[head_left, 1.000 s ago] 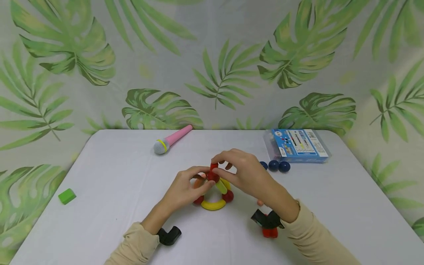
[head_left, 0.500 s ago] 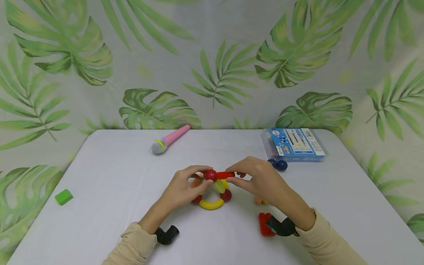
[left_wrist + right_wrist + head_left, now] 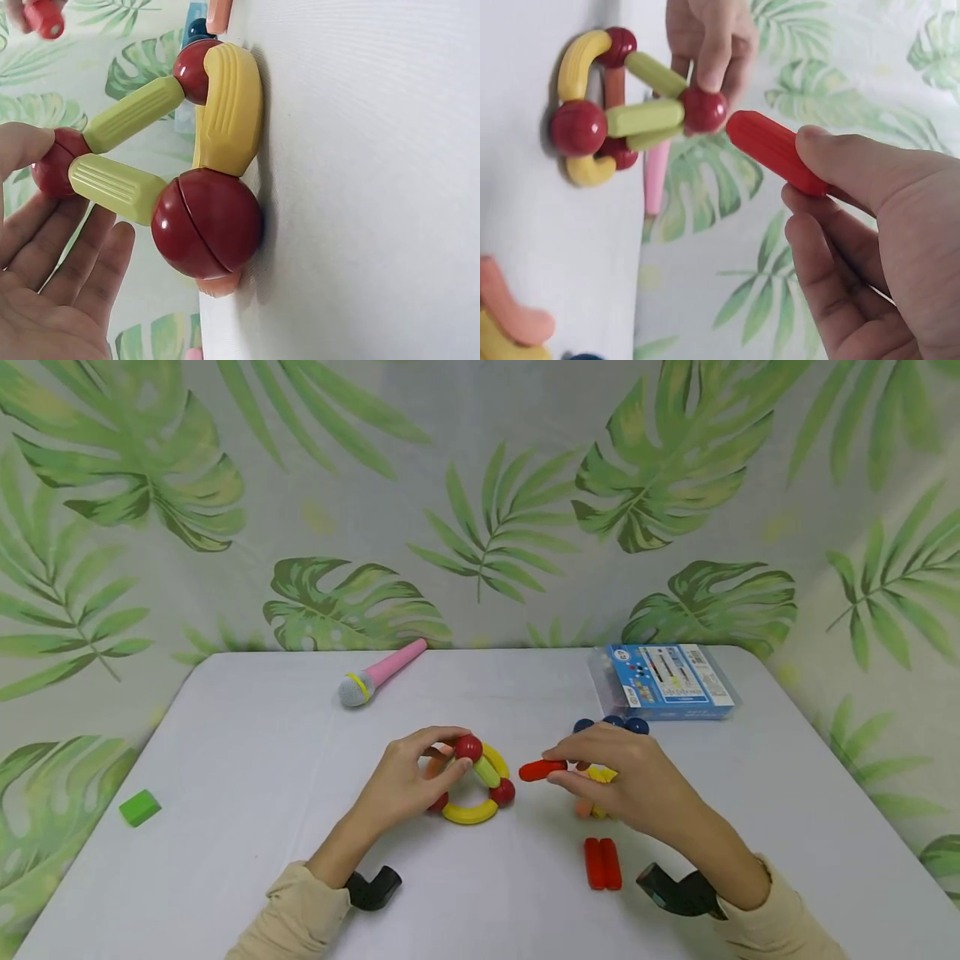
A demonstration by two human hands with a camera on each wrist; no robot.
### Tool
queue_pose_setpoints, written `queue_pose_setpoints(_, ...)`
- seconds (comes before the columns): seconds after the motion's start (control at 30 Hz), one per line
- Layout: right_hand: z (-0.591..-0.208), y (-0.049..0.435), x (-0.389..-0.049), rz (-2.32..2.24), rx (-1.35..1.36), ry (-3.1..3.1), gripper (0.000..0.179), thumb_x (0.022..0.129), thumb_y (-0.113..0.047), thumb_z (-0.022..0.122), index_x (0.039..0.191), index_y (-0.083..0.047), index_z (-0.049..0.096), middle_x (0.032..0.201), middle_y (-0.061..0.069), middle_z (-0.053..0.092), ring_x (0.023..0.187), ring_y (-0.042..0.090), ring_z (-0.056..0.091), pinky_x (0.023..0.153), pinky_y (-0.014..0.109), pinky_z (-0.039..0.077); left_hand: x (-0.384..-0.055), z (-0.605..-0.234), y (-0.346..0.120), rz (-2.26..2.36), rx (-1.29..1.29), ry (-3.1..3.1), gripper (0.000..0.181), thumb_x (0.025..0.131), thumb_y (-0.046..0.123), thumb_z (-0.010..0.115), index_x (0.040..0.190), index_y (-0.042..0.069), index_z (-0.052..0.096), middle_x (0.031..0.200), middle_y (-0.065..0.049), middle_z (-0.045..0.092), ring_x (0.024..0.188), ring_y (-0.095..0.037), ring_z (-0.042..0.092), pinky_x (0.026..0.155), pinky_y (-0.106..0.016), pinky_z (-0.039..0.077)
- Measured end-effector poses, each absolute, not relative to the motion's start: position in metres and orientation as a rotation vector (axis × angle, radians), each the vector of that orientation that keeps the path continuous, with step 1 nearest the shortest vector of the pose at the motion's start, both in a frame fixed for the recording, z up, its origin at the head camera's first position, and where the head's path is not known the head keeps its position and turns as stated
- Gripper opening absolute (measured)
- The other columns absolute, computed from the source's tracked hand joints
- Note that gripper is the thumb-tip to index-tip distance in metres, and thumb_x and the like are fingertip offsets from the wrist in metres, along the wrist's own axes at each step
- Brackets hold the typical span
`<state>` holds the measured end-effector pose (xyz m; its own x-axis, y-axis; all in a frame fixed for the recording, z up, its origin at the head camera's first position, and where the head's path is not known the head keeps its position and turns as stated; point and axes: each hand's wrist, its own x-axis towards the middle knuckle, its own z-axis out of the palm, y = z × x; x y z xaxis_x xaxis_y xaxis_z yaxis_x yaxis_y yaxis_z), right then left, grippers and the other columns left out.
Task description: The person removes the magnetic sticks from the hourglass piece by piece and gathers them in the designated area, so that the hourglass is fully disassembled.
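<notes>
Red rod (image 3: pixel 540 770), near ctr of head view, a bit R & low, is up off the bench (image 3: pixel 247 760), pinched by the R hand (image 3: pixel 630 768) btwn thumb & fingertips near its rear end; front end is free & points L, apart from the top red ball (image 3: pixel 468 747). L hand (image 3: pixel 408 777) grips that ball w/ thumb & fingers, atop the ball-and-rod frame (image 3: pixel 487 772). Judging by the look, parts prob. snap magnetically, so best bring the rod in slowly, end-on, thumb well back. L grip shd be light but steady: 3 lime rods meet at that ball & a sideways shove cd pop one. Don't press down either; base of yellow curved rods (image 3: pixel 470 813) & red balls may spread. Mind spares when swinging R: yellow pieces (image 3: pixel 600 774) under the R hand, 2 red rods (image 3: pixel 603 863) lower R of ctr, blue balls (image 3: pixel 637 727) further up.
</notes>
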<state>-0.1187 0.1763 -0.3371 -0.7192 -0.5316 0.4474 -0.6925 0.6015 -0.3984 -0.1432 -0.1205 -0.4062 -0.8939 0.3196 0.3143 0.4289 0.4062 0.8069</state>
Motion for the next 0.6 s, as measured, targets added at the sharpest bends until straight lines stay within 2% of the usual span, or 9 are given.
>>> queue_pose_setpoints(0.13, -0.342, 0.198, -0.113, 0.809, 0.927, -2.667, 0.033, 0.082, -0.007, 0.086, 0.112, -0.021, 0.080, 0.104, -0.009, 0.076, 0.095, 0.013, 0.069, 0.074, 0.026, 0.061, -0.143, -0.407, -0.121, -1.521, -0.680, -2.537, 0.035, 0.093, 0.020, 0.078, 0.127, 0.012, 0.071, 0.117, 0.000, 0.074, 0.100, -0.022, 0.069, 0.099, -0.047, 0.055)
queue_pose_setpoints(0.2, -0.347, 0.210, -0.110, 0.820, 0.889, -2.724, 0.036, 0.083, -0.008, 0.086, 0.115, -0.021, 0.079, 0.106, -0.012, 0.075, 0.097, 0.011, 0.070, 0.076, 0.026, 0.061, -0.144, -0.408, -0.121, -1.524, -0.681, -2.538, 0.035, 0.093, 0.021, 0.078, 0.127, 0.012, 0.071, 0.117, 0.000, 0.074, 0.100, -0.022, 0.069, 0.100, -0.047, 0.055)
queue_pose_setpoints(0.37, -0.361, 0.235, -0.104, 0.917, 0.791, -2.800, 0.031, 0.085, -0.015, 0.086, 0.111, -0.023, 0.072, 0.100, -0.018, 0.072, 0.090, 0.003, 0.067, 0.079, 0.024, 0.060, -0.144, -0.407, -0.121, -1.526, -0.676, -2.545, 0.036, 0.093, 0.021, 0.079, 0.127, 0.013, 0.071, 0.117, 0.001, 0.074, 0.100, -0.021, 0.069, 0.098, -0.044, 0.056)
queue_pose_setpoints(0.6, -0.377, 0.264, -0.096, 1.098, 0.723, -2.898, 0.021, 0.090, -0.021, 0.082, 0.109, -0.023, 0.073, 0.100, -0.016, 0.071, 0.089, 0.004, 0.067, 0.082, 0.022, 0.060, -0.143, -0.407, -0.122, -1.549, -0.673, -2.540, 0.036, 0.093, 0.021, 0.078, 0.128, 0.012, 0.070, 0.116, 0.000, 0.074, 0.100, -0.021, 0.069, 0.098, -0.045, 0.057)
